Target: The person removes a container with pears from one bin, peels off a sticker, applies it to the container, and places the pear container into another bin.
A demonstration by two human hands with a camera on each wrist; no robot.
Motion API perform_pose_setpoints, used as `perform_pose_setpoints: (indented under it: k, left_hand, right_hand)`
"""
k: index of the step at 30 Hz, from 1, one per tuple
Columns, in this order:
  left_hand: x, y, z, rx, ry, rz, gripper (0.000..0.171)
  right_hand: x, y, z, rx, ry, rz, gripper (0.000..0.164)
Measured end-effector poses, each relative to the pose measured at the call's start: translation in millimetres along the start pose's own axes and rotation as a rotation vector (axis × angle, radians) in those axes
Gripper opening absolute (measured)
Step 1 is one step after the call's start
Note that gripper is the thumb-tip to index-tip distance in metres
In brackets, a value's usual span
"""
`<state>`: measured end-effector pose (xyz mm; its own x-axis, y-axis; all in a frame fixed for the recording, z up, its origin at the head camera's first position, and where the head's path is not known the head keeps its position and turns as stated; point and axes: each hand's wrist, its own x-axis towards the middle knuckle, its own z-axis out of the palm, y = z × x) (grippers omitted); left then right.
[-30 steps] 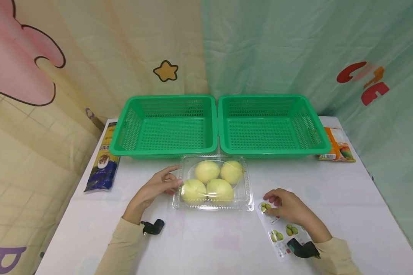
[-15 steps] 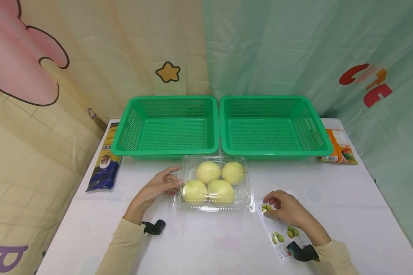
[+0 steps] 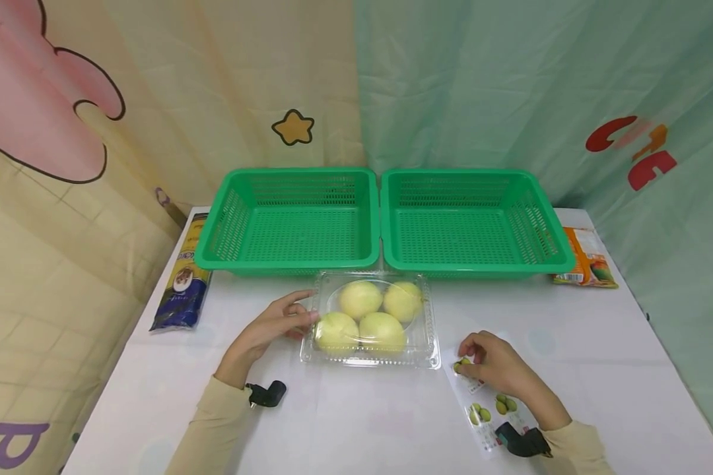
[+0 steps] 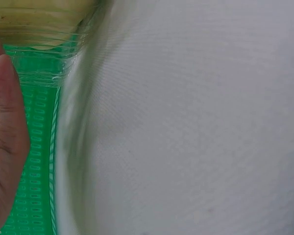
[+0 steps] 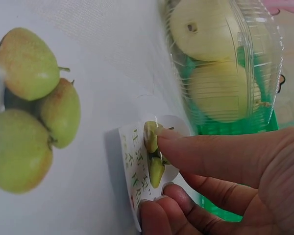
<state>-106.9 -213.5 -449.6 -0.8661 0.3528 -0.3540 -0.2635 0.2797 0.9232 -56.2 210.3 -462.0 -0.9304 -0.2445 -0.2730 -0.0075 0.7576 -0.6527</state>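
A clear plastic clamshell box point(image 3: 416, 353) with several round, pale yellow-green fruits point(image 3: 361, 300) stands mid-table, lid down. My left hand point(image 3: 267, 330) rests against the box's left side, thumb and fingers fairly straight; the left wrist view has the thumb point(image 4: 9, 98) beside the clear wall. To the right of the box, a sheet of fruit-picture stickers point(image 3: 481, 402) lies flat. My right hand point(image 3: 496, 363) pinches a sticker point(image 5: 154, 147) at the sheet's far end. Its thumb is on the printed face and fingers are beneath; the sticker's edge stands up from the table.
Two green plastic baskets, the left one point(image 3: 300, 265) and the right one point(image 3: 478, 268), stand side by side behind the box. A blue and gold packet point(image 3: 181, 284) lies at the table's left edge. An orange packet point(image 3: 588, 260) is beside the right basket.
My right hand has shifted only slightly at the sticker sheet. The left hand stays by the box. The whole head view has drifted slightly down and right.
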Motion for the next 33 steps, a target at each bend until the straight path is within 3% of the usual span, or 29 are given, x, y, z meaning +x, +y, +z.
perform_pose_setpoints:
  k: [15, 33]
  left_hand:
    - [0.3, -0.1, 1.5, -0.016, -0.006, 0.003, 0.073]
    - [1.8, -2.2, 1.8, -0.026, 0.004, -0.004, 0.073]
  right_hand:
    - [-6.4, 1.7, -0.3, -0.023, 0.025, -0.064, 0.02]
    - [-18.0, -4.0, -13.8, 0.004, -0.099, -0.152, 0.016]
